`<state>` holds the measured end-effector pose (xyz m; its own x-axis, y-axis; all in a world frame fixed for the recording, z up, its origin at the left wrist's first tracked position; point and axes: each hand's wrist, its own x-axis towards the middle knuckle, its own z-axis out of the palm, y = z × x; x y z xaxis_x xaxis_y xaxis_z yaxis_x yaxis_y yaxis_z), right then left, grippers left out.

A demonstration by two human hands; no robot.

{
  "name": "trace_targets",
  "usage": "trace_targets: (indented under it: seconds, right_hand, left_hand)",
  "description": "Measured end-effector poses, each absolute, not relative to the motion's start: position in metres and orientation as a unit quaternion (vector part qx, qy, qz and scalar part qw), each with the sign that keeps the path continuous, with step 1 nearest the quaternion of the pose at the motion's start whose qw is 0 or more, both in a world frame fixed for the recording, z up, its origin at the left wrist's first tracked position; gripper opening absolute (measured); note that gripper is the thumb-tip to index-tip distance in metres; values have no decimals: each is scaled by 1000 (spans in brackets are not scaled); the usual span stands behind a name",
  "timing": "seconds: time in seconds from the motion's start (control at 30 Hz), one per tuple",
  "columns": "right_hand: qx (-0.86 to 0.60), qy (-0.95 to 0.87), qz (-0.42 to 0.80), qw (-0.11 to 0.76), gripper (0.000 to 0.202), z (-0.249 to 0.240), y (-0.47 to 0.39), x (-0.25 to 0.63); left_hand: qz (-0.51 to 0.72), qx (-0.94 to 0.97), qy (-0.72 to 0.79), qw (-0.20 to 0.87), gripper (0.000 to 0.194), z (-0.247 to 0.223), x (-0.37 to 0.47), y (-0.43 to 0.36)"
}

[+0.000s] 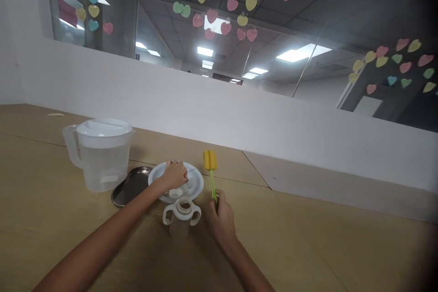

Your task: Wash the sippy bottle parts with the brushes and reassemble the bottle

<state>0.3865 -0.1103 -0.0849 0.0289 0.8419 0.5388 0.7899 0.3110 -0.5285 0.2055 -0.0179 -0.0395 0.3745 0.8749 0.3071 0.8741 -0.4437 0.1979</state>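
In the head view my right hand (224, 219) is wrapped round the green handle of a bottle brush (210, 161), its yellow sponge head pointing up and away from me. My left hand (175, 175) is over a white bowl (197, 184), fingers curled closed; whatever they may hold is hidden. Small whitish parts (175, 192) lie in the bowl below that hand, too blurred to name. Between my forearms a clear baby bottle (180, 226) with two white side handles stands upright on the table, its mouth uncovered.
A lidded clear plastic pitcher (105, 164) stands at the left. Beside it lies a kidney-shaped metal tray (133, 187), partly behind my left forearm. Behind the wooden table (308, 246) rises a white wall (191, 105) below glass with heart-shaped notes.
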Motion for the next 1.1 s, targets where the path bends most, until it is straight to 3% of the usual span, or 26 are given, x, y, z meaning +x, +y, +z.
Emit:
trace_targets:
  seconds: [0.27,0.53,0.77,1.1]
  right_hand:
    - [-515,-735,33,440,21,-94,-118,380]
    - [-476,-727,8,495,21,-91,-120,382]
    - [-493,-682,16,540,17,-88,-118,383]
    - [-470,-692,33,547,25,-91,-120,380]
  left_hand:
    - [230,841,478,102,22,-7,181,-25]
    - [448,781,388,197,29,24,177,-43]
    - [482,751,443,88,31,39,170,-57]
    - [410,794,404,195,27,32,180,-64]
